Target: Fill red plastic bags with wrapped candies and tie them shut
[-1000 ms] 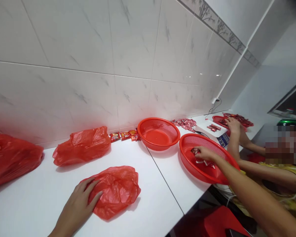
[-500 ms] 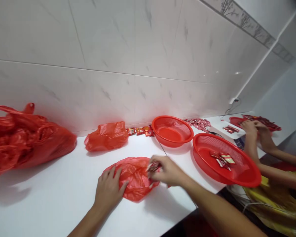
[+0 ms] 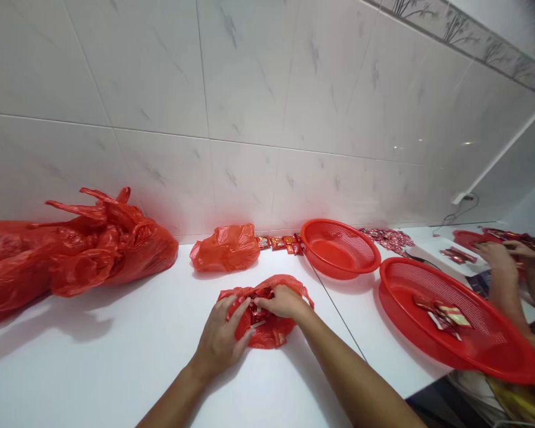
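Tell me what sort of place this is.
Probably a home kitchen or similar domestic work area: marble-look wall tiles with a bamboo-pattern border rise behind a long white counter, and a red plastic mesh basket stands on it.

Two bare hands [image 3: 220, 339] and bare forearms [image 3: 352, 380]

Bright, soft shadows, bowed wide-angle edges
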Demonstrator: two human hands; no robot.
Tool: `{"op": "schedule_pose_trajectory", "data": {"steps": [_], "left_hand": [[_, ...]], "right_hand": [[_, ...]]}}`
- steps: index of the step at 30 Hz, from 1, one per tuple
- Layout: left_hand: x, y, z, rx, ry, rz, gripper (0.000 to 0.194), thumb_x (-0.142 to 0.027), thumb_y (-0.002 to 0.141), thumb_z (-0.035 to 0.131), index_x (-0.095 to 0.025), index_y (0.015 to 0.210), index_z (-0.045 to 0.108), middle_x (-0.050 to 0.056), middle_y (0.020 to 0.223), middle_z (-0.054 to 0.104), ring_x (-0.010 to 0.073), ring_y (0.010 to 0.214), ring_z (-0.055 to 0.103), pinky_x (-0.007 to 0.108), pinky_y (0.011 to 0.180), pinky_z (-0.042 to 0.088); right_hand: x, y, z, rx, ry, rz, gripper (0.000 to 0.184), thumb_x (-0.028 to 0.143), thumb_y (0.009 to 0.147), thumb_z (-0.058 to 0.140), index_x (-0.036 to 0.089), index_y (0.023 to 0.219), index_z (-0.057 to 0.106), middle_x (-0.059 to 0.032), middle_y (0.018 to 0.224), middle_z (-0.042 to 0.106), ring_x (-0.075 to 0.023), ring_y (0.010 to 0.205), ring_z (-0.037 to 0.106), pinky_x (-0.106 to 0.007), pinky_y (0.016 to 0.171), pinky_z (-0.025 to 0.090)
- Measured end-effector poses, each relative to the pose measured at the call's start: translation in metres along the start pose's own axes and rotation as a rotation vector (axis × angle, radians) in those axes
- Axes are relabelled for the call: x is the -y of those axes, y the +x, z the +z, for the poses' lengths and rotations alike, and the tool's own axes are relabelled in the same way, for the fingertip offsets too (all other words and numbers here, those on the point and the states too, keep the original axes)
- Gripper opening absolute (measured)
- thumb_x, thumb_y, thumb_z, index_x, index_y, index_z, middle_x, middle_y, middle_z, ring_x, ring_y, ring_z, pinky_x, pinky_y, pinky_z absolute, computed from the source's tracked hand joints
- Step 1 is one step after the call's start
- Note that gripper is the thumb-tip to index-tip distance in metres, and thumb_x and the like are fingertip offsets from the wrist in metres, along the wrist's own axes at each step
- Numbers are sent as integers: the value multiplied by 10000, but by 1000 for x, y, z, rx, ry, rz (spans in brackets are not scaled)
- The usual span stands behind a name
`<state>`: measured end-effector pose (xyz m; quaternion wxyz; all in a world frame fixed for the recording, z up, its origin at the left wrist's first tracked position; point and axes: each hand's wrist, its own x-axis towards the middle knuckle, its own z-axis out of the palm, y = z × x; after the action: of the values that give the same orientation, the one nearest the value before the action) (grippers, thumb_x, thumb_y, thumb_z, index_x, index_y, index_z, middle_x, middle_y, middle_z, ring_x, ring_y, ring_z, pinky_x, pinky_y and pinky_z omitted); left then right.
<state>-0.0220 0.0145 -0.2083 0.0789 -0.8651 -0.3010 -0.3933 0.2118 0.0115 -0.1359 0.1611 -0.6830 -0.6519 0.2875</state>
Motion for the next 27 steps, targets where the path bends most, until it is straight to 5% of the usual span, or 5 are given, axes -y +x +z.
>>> {"op": "schedule_pose_trajectory", "data": {"steps": [3,7,16,22,27], "left_hand": [[0,3,-3,-123,-20,20,559,-275,915,745,-229,1437,550,147,1253,582,317,1130,617,487,964,562],[4,2,0,-210,64,-104,401,-271,919,737,-221,1301,624,121,1156,585,300,1049,618,487,944,548],[18,3,7,-203,-48,-607,662,-533,908,673,-160,1434,522,156,1245,598,346,1185,604,559,1063,517],[11,5,1,-102,-220,-803,520,-583,906,642,-221,1271,571,54,1038,712,249,875,697,403,839,582],[4,1,-5,-137,-274,-774,421,-513,930,627,-234,1242,588,48,1011,765,243,866,737,340,755,567]], "right_hand": [[1,-13,-20,-70,-55,-68,613,472,932,678,231,1487,580,-145,1395,684,-307,1248,653,-364,918,497],[-2,-43,-25,-129,-116,-121,296,346,996,573,209,1222,709,-125,1248,737,-286,1186,669,-359,934,467],[-38,-107,62,-61,-365,70,181,288,929,591,169,955,725,-130,923,777,-274,798,709,-319,642,372],[-19,-102,15,47,-10,-131,255,244,774,714,213,646,495,27,619,582,-129,568,493,-260,523,269],[-21,-71,-2,-390,-154,105,432,554,906,696,231,683,513,-8,651,587,-182,617,537,-288,580,298]]}}
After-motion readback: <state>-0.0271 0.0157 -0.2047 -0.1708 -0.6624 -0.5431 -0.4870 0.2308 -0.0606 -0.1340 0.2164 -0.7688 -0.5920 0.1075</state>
